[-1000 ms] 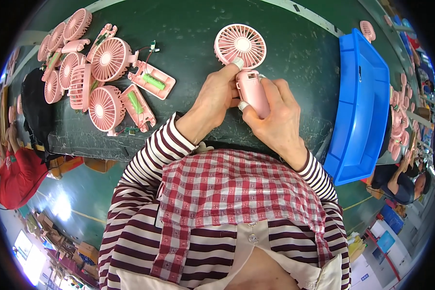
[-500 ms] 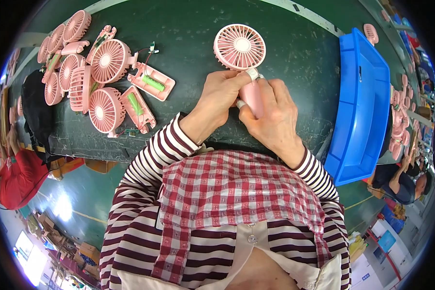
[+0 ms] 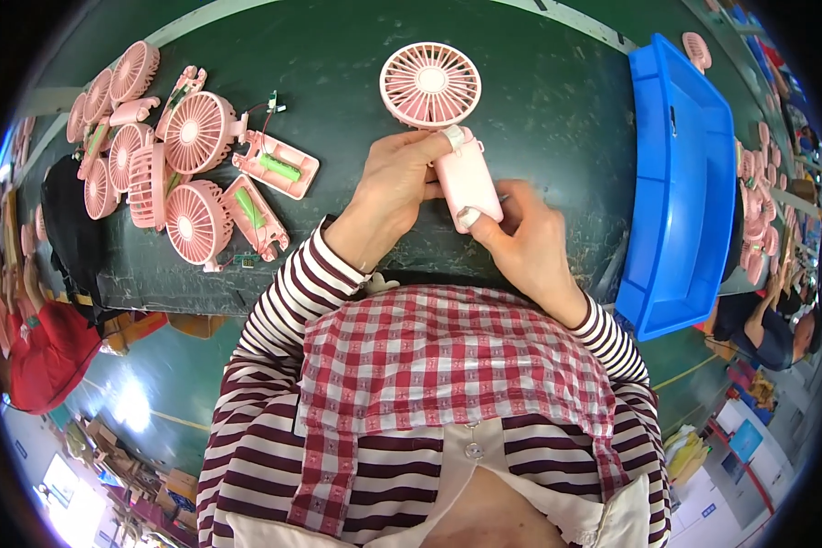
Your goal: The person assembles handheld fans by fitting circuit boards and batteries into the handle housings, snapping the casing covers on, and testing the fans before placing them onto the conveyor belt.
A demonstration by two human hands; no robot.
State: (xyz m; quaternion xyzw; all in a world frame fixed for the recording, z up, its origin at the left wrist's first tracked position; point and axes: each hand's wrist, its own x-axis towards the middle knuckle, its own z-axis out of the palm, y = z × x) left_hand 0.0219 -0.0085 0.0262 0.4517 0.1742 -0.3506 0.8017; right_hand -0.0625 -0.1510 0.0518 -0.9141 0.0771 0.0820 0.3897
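Observation:
A pink handheld fan (image 3: 430,84) is held over the table, its round grille pointing away from me and its handle (image 3: 468,187) toward me. My left hand (image 3: 388,192) is closed on the top of the handle, just below the grille, with a white-covered thumb over the edge. My right hand (image 3: 532,245) grips the handle's lower end, its white-tipped thumb on the face. The fingers behind the handle are partly hidden. The handle's smooth, broad face is turned up.
Pink fans (image 3: 192,222) lie piled at the left, several with open handles showing green batteries (image 3: 280,167) and small circuit boards. A black cloth (image 3: 71,205) hangs by them. On the right stands a blue bin (image 3: 680,205). People work at both sides, one in a red top (image 3: 57,352).
My right hand has slid down to the handle's lower end and opened up its view. The handle now shows its broad face, and the fan has shifted slightly left.

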